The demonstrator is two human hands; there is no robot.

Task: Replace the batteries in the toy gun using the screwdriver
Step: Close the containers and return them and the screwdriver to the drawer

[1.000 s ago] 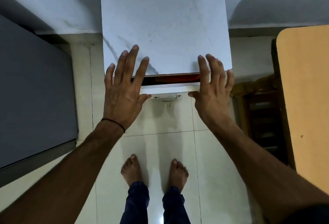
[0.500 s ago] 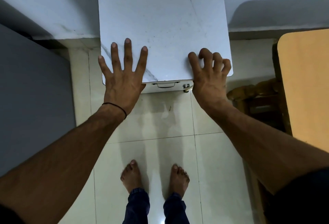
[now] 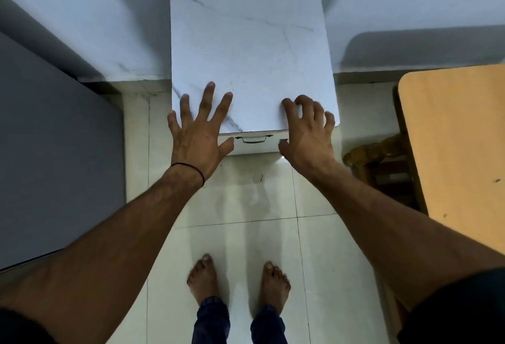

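No toy gun, screwdriver or batteries are in view. A white marble-patterned cabinet [image 3: 251,51] stands against the wall ahead of me. Its top drawer [image 3: 254,149] is closed and shows a small metal handle [image 3: 254,140]. My left hand [image 3: 198,136] lies spread over the cabinet's front left corner, with straight fingers on the top and the thumb down by the drawer front. My right hand [image 3: 308,136] is at the front right corner. Its fingers are bent, the tips rest on the top, and it holds nothing.
A grey flat surface [image 3: 54,152] fills the left side. A light wooden tabletop [image 3: 459,147] is at the right, with a dark wooden chair [image 3: 382,163] beneath its edge. My bare feet [image 3: 203,278] stand on pale floor tiles [image 3: 240,199] before the cabinet.
The drawer was slightly open a second ago, with something red showing inside, and it is now closed. Both hands moved from the drawer's edge up onto the cabinet top.
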